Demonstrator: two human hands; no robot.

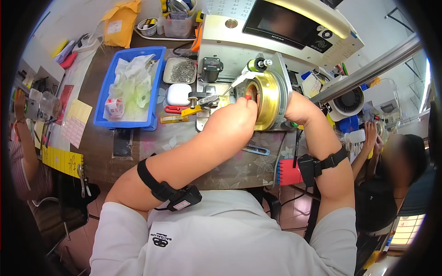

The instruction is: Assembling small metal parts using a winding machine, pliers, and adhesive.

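Observation:
A wide brass-coloured ring is mounted upright on the white bench machine. My left hand is at the ring's open left side with its fingers closed. A small red bit shows by the fingertips, and I cannot make out what they hold. Behind the grey metal plate on the ring's right is my right hand; its fingers are hidden. Left of the left hand is a small metal clamp mechanism with rollers and a yellow part.
A blue tray with plastic bags stands left, beside a dish of small metal parts and a white rounded case. A light-blue cutter lies near the front edge. A slanted metal pole crosses at right. People sit on both sides.

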